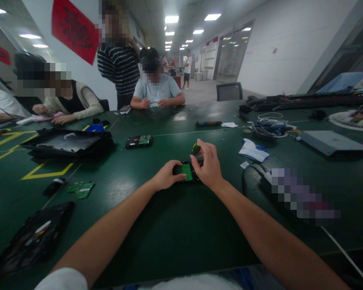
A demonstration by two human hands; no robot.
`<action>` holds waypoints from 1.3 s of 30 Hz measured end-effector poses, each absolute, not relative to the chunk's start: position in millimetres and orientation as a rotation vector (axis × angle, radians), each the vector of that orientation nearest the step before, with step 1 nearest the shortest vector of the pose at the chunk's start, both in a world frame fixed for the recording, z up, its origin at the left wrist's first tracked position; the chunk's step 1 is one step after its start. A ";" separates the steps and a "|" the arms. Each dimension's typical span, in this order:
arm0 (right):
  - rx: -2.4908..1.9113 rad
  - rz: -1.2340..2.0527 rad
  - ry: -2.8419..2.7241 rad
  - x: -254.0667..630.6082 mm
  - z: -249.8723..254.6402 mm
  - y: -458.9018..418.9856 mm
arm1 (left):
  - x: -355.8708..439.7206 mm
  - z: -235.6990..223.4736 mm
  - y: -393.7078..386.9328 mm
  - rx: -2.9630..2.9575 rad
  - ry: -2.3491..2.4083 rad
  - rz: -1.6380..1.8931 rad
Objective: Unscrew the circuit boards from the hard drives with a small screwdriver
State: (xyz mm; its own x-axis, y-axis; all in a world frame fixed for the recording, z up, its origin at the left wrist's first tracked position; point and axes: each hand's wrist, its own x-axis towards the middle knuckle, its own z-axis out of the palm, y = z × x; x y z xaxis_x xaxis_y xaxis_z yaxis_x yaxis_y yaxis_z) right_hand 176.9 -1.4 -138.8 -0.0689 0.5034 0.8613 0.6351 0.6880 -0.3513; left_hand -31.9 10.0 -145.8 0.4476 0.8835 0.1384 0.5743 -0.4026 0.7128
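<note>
A small black device with a green circuit board (187, 172) lies on the dark green table (169, 225) in front of me. My left hand (166, 176) grips its left end with curled fingers. My right hand (208, 165) is closed round a screwdriver with a yellow-and-black handle (196, 148), held upright over the device's right end. Its tip is hidden behind my fingers.
Another black device with a green board (139, 141) lies further back. A black tray (67, 143) sits at the left, loose green boards (81, 188) and a black panel (33, 237) nearer me. Folded cloth (253, 150), a bowl of cables (269, 128) and a grey box (332, 141) lie right. Several people sit or stand across the table.
</note>
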 end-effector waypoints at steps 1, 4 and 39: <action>-0.917 -0.137 -1.722 176.8 -138.8 -1.5 | -32.1 -146.3 10.2 2.112 1.215 0.688; -0.921 -0.159 -1.728 176.7 -138.7 -1.6 | -32.7 -147.9 11.0 2.112 1.218 0.685; -0.936 -0.143 -1.733 176.8 -138.1 -3.1 | -33.8 -150.7 13.7 2.118 1.226 0.649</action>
State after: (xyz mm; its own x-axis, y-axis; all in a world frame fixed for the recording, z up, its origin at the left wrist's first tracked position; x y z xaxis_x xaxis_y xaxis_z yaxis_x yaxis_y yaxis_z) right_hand 176.8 -3.1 -138.1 -0.0804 0.5133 0.8544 0.6460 0.6797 -0.3475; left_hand -33.8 13.7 -150.7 0.4535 0.8841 0.1128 0.5903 -0.3928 0.7052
